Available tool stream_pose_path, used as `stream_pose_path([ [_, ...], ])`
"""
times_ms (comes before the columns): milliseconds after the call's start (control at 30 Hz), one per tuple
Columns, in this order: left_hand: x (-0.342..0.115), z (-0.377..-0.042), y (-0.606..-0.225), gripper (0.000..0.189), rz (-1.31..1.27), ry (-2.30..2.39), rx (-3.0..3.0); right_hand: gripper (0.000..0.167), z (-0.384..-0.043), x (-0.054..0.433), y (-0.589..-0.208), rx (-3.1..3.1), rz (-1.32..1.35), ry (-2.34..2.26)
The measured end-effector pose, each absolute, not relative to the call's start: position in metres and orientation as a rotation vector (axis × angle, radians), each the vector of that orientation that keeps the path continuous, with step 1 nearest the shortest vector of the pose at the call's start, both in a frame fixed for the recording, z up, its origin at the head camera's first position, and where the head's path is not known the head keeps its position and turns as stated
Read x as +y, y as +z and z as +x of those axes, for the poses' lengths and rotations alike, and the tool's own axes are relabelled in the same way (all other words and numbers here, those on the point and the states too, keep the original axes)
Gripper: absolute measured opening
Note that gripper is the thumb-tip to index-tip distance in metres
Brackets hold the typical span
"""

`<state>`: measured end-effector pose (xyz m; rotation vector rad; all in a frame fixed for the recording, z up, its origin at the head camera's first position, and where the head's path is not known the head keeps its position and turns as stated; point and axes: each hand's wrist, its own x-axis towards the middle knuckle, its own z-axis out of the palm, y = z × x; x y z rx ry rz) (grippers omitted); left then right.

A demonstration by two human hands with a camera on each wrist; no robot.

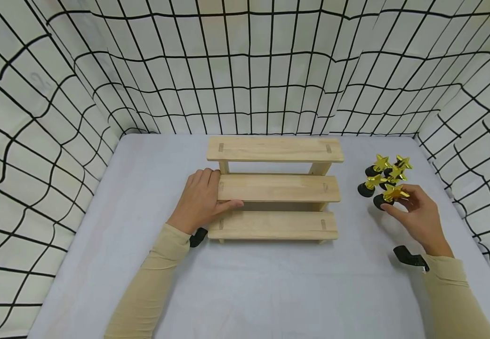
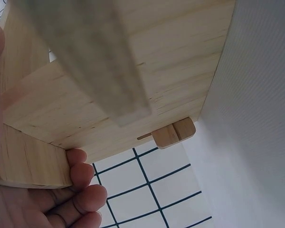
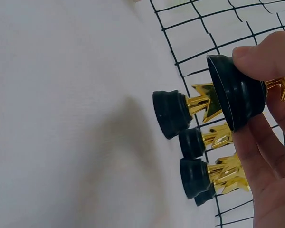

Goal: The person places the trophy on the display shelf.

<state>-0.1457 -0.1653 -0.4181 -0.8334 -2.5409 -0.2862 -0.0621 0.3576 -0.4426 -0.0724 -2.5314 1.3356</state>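
A three-tier wooden display stand rests on the white table. My left hand grips the left end of its middle shelf, thumb along the front edge; in the left wrist view the fingertips curl round the board. Off to the right, my right hand pinches a small gold star trophy by its black base, thumb on one side and fingers on the other. Several matching trophies stand close together just beyond it.
A white cloth covers the table. Black wire grid panels over white backing enclose it at the back, left and right. Black camera mounts sit at both wrists.
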Motion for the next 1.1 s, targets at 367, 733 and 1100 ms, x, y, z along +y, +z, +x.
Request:
stream_pose_path([
  [367, -0.166, -0.146, -0.418, 0.089, -0.848, -0.295, -2.560, 0.056, -0.064, 0.350, -0.423, -2.525, -0.011, 1.265],
  [733, -0.165, -0.146, -0.417, 0.087, -0.847, -0.287, -2.560, 0.061, -0.074, 0.346, -0.408, -2.450, 0.156, 1.299],
  [1100, -0.165, -0.146, -0.418, 0.088, -0.840, -0.308, -2.544, 0.060, -0.083, 0.339, -0.391, -2.468, 0.181, 1.254],
])
